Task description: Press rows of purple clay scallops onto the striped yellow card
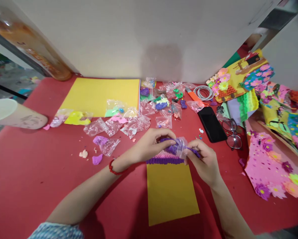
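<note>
My left hand (152,145) is closed on a small clear plastic bag (180,147) with purple clay inside. Beside it, my right hand (203,161) pinches a piece of purple clay (194,151) at the mouth of the bag. Both hands are above the top of a yellow sheet (172,192), which lies flat in front of me. Along that sheet's upper edge run ridged bands of pink and purple clay (165,160), partly covered by my hands and the bag.
Several clay bags surround a larger yellow sheet (101,94). To the right lie a black phone (212,124), eyeglasses (234,141), a coiled cable (203,93) and clay-decorated cards (265,166). A paper cup (26,116) and a bottle (36,49) are at left, a wall behind.
</note>
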`<state>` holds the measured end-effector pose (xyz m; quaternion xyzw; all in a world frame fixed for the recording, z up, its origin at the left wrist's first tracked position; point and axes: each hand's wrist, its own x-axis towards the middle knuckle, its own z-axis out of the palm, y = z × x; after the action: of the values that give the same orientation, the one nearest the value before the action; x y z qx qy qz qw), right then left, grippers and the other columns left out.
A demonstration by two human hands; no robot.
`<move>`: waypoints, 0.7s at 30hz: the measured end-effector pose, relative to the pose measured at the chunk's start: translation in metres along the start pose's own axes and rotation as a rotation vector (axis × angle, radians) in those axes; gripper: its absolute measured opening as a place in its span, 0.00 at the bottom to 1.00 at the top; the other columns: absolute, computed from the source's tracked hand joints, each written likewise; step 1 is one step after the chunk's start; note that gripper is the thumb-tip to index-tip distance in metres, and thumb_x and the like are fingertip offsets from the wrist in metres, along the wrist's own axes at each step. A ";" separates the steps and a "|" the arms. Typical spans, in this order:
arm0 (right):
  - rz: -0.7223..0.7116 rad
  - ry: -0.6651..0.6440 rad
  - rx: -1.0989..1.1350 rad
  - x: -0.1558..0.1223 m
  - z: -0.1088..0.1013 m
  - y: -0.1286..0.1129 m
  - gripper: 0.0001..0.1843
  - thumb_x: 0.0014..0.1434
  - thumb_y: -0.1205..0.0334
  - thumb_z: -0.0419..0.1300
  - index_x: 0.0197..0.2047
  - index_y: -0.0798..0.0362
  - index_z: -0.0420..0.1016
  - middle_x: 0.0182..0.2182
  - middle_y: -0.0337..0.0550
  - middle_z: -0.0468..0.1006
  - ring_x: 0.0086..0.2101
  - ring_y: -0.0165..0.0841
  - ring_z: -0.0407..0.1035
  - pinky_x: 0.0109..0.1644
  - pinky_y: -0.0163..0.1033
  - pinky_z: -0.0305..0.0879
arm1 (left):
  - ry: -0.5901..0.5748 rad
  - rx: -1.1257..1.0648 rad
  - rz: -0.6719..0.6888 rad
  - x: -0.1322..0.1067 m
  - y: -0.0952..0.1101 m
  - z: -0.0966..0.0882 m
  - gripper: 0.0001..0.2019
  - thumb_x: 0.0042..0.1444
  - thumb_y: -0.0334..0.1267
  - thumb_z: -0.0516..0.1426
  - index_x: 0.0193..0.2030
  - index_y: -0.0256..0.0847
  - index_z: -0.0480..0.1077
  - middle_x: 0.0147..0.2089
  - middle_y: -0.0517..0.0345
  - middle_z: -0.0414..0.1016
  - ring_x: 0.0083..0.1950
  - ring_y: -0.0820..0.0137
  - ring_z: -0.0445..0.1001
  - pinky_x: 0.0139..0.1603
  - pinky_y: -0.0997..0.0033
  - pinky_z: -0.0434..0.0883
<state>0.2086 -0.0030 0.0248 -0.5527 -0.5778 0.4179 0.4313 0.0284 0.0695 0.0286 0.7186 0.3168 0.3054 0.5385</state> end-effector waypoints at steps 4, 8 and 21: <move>0.052 0.192 0.104 0.001 -0.007 0.002 0.06 0.56 0.61 0.58 0.29 0.52 0.65 0.20 0.36 0.75 0.18 0.26 0.69 0.25 0.33 0.67 | 0.133 0.122 0.050 0.001 -0.003 -0.008 0.04 0.55 0.32 0.54 0.32 0.37 0.71 0.32 0.58 0.75 0.32 0.75 0.71 0.33 0.76 0.67; 0.078 0.258 0.165 0.003 -0.012 0.009 0.07 0.58 0.58 0.57 0.39 0.50 0.66 0.20 0.35 0.75 0.25 0.30 0.73 0.36 0.39 0.72 | 0.158 0.234 0.048 0.002 -0.005 -0.016 0.05 0.56 0.34 0.55 0.33 0.37 0.71 0.32 0.58 0.75 0.33 0.73 0.71 0.33 0.75 0.68; 0.257 0.148 0.544 0.005 -0.003 0.021 0.08 0.52 0.58 0.59 0.35 0.52 0.73 0.21 0.33 0.63 0.22 0.23 0.58 0.26 0.31 0.61 | 0.193 0.895 0.058 0.042 -0.054 -0.031 0.12 0.60 0.31 0.48 0.49 0.31 0.64 0.46 0.44 0.71 0.47 0.60 0.70 0.47 0.60 0.67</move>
<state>0.2176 0.0024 0.0055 -0.5145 -0.3371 0.5671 0.5478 0.0230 0.1327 -0.0118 0.8574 0.4460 0.2189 0.1344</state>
